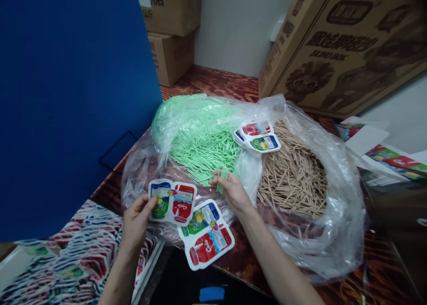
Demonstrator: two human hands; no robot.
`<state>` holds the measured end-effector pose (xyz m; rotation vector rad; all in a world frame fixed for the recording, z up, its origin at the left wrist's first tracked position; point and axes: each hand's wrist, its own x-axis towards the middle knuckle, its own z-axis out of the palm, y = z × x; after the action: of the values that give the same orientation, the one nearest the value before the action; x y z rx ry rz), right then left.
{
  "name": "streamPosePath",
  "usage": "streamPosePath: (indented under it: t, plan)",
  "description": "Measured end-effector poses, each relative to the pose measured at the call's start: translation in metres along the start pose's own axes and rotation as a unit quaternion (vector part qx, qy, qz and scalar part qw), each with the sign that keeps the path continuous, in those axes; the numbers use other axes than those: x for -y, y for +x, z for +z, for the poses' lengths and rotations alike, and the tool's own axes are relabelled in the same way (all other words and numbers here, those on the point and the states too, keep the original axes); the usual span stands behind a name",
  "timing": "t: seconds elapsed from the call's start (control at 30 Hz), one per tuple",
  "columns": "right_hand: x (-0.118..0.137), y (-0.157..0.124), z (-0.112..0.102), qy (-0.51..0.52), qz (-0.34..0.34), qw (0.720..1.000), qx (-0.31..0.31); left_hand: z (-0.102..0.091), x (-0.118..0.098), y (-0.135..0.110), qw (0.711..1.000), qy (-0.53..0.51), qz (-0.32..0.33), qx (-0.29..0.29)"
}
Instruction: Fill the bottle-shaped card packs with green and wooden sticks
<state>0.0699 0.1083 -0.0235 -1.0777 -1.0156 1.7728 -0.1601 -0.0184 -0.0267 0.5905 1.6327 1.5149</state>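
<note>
Where the plastic bag (333,234) had its left edge, left hand (135,220): fingers closed on a printed packet (172,202).
Right hand (233,191): fingers pinched green sticks (222,180) at the bag's front.
Brown sticks (293,176): heaped inside the bag's right half.

Both our arms are in view here, and both are bare. Our left forearm (116,274) shows bare skin from where it enters the view right up to the wrist. Our right forearm (270,256) is the same, a longer stretch of it showing, bare the whole way. Our left grip (135,220) is a bare hand, and so is our right grip (233,191). Whatever we wear higher up is out of view.
</note>
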Motion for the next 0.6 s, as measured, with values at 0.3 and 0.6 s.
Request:
streamPosePath:
  t: [0.3, 0.6]
  plan:
    - [-0.028, -0.02, -0.005, -0.255, -0.16, 0.954, 0.008, 0.005, 0.002, -0.003, 1.0, -0.015, -0.004, 0.01]
    - [-0.029, -0.024, -0.007, -0.275, -0.178, 0.945, 0.019, 0.01, 0.001, -0.004, 1.0, -0.015, -0.011, 0.013]
